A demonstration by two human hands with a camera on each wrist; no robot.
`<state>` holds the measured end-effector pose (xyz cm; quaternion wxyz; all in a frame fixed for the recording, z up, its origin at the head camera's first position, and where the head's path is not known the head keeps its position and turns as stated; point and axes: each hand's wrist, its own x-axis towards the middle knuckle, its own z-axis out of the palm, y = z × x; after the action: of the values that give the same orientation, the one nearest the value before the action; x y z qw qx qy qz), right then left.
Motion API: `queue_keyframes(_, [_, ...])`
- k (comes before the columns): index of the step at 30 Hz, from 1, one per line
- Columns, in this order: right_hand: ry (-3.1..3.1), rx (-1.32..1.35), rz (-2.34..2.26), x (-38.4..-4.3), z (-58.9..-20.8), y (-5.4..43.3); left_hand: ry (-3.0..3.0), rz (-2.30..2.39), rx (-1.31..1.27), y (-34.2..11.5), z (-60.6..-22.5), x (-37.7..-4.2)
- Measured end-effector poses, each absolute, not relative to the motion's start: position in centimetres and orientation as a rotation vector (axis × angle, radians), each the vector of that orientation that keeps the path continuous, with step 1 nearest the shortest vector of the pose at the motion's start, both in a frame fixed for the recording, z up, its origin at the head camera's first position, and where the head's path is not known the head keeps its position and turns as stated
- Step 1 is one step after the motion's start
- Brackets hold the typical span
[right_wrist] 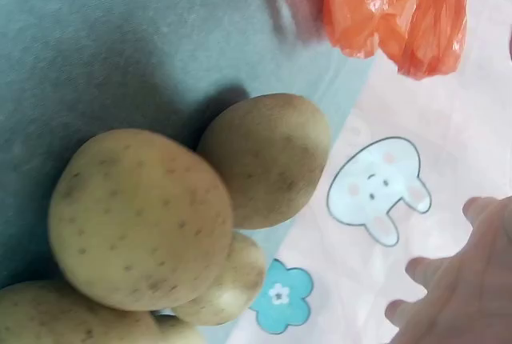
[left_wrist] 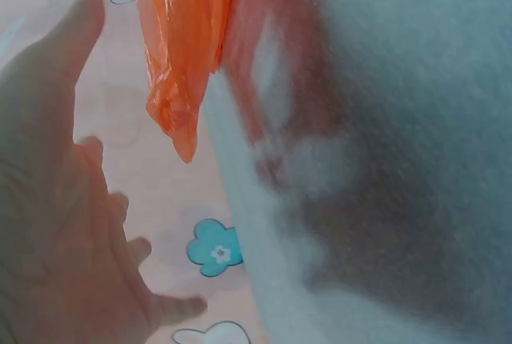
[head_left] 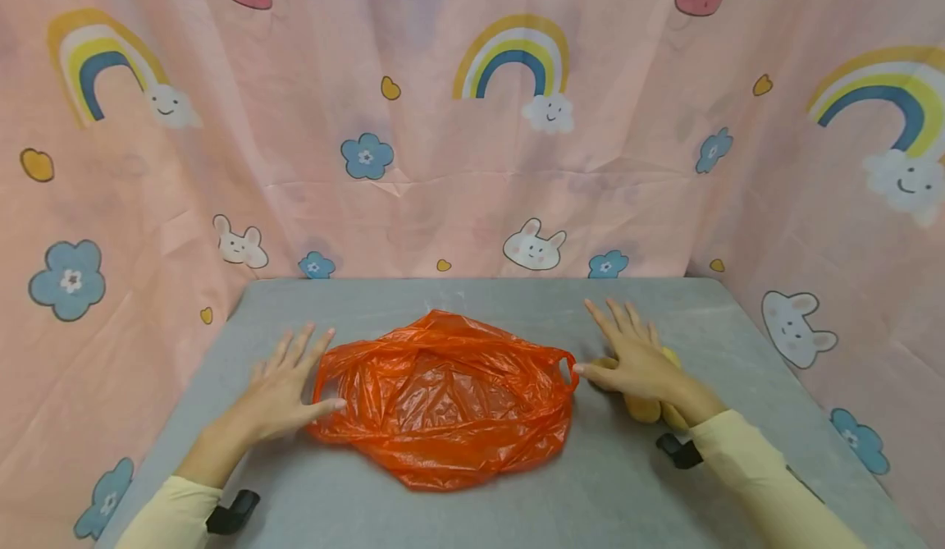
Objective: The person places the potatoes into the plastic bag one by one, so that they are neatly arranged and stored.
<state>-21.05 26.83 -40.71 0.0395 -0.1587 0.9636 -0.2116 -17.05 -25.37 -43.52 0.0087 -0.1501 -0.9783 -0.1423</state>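
An orange plastic bag (head_left: 450, 455) lies spread on the table, its mouth wide and a handle loop at its right end. My left hand (head_left: 280, 397) is held over the bag's left end, fingers spread, the thumb overlapping the bag in the head view. In the left wrist view, a gap shows between that hand (left_wrist: 60, 224) and the hanging orange plastic (left_wrist: 184, 32). My right hand (head_left: 636, 364) spreads its fingers above several potatoes (head_left: 642, 409), thumb tip by the handle loop. The right wrist view shows the potatoes (right_wrist: 140, 220) clustered close together; neither hand grips anything.
The grey table (head_left: 517, 516) runs back to a pink patterned curtain (head_left: 443, 212), which also closes off both sides. A black strap piece (head_left: 235, 512) hangs at my left wrist, another (head_left: 677, 450) at my right.
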Motion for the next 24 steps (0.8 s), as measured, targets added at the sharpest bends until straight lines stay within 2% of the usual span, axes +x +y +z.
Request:
queue_keyframes(10, [2.841, -0.582, -0.764, -21.5, -41.9, 28.9, -3.014, -0.664, -0.644, -26.5, -44.5, -17.6])
queue_keyframes(24, [2.713, -0.751, -0.878, -21.8, -42.5, 30.4, -3.069, -0.986, -0.68, -27.0, -45.9, -18.2])
